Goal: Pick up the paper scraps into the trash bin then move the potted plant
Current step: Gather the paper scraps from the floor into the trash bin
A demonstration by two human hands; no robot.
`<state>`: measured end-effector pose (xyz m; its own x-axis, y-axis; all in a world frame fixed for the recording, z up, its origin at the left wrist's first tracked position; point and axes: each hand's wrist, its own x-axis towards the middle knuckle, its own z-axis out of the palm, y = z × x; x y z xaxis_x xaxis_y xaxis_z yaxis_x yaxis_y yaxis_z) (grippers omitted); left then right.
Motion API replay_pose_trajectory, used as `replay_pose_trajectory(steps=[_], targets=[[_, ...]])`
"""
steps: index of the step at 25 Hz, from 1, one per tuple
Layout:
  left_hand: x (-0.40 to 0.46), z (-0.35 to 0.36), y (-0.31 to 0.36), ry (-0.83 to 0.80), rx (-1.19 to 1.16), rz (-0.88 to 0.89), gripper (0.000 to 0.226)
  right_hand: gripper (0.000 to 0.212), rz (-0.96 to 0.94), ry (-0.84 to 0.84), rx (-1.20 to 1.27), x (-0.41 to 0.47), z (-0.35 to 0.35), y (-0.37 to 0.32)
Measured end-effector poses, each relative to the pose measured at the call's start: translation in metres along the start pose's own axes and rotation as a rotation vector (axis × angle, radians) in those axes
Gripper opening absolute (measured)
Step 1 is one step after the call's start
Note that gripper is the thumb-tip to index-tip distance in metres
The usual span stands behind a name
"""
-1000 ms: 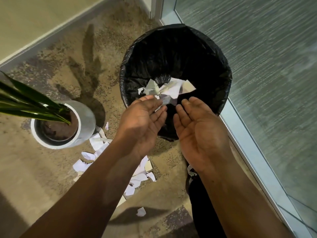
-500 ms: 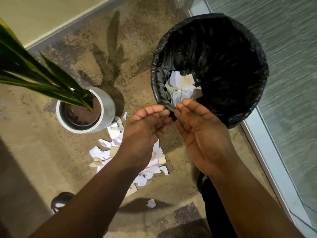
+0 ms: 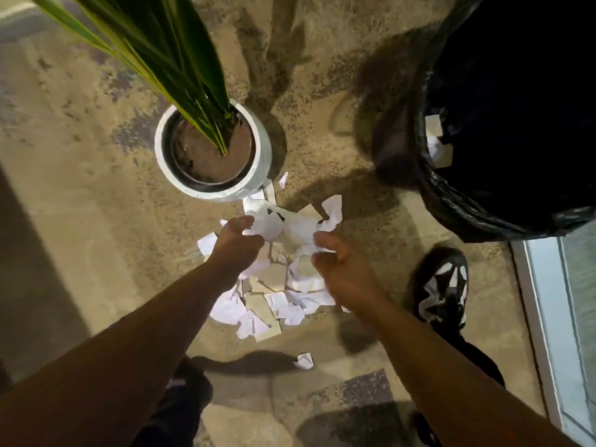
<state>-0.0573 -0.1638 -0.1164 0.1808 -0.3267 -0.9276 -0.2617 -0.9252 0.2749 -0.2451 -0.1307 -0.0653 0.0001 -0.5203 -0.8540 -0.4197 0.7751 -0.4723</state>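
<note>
The trash bin (image 3: 503, 130) is cut off by the top and right edges, and its black liner swallows the interior in darkness; only a few pale scraps (image 3: 437, 146) show inside near its left wall. The left side of the bin's rim is smeared by motion blur. The potted plant (image 3: 213, 150) loses its leaf tips past the top-left edge. The fingertips of both hands are hidden behind their own backs, so contact with the paper cannot be confirmed.

The plant's pot is a round, smooth white cylinder with a dark inner lip and brown soil, from which long, blade-like green leaves rise. The floor (image 3: 80, 221) is a mottled, speckled tan surface. The paper scraps (image 3: 277, 285) are torn, creased pieces, mostly white with some cream, heaped just in front of the pot; one stray piece (image 3: 303, 361) lies apart, nearer the person. A black-and-white sneaker (image 3: 443, 285) stands to the right of the heap, below the bin.

The left hand (image 3: 237, 243) and the right hand (image 3: 338, 269) reach down over the heap, fingers loosely curved and spread, grasping nothing visible.

Half a second earlier both hands were at the bin's rim, palms turned up; they have since dropped to the pile, and the view has swung left and downward, pushing the bin to the corner.
</note>
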Motion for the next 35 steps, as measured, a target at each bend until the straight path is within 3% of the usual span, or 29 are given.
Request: replay_pose_trajectory(steps=[4,8,11,14,16,19,22,25,29,32,35], targets=[[0.041,-0.012,-0.027,-0.091,0.11,0.121,0.045,0.058,-0.174,-0.148,-0.514,0.097,0.042,0.014],[0.066,-0.015,-0.04,-0.144,0.068,0.131,0.051,0.067,-0.238,-0.221,-0.813,0.161,0.073,0.0],[0.081,-0.007,-0.037,-0.183,0.027,0.142,0.071,0.072,-0.199,-0.146,-0.837,0.187,0.084,-0.024],[0.088,0.0,-0.039,-0.191,-0.024,0.158,0.096,0.08,-0.244,-0.184,-1.021,0.19,0.101,-0.025],[0.09,0.001,-0.043,-0.147,-0.016,0.175,0.093,0.08,-0.396,-0.18,-1.08,0.187,0.108,-0.013],[0.092,-0.001,-0.049,-0.068,-0.04,0.227,0.076,0.061,-0.538,-0.216,-0.984,0.18,0.098,0.004],[0.088,-0.004,-0.042,-0.128,0.011,0.243,0.05,0.039,-0.552,-0.216,-0.772,0.163,0.088,0.013],[0.087,-0.003,-0.038,-0.185,0.117,0.279,0.055,0.044,-0.516,-0.063,-0.723,0.17,0.078,0.01],[0.087,-0.002,-0.035,-0.184,0.146,0.236,0.06,0.065,-0.441,-0.125,-1.114,0.19,0.074,-0.016],[0.088,0.0,-0.04,-0.18,0.151,0.246,0.054,0.063,-0.514,-0.135,-1.412,0.188,0.078,-0.022],[0.085,0.0,-0.04,-0.167,0.133,0.225,0.052,0.052,-0.654,-0.069,-1.451,0.181,0.079,-0.01]])
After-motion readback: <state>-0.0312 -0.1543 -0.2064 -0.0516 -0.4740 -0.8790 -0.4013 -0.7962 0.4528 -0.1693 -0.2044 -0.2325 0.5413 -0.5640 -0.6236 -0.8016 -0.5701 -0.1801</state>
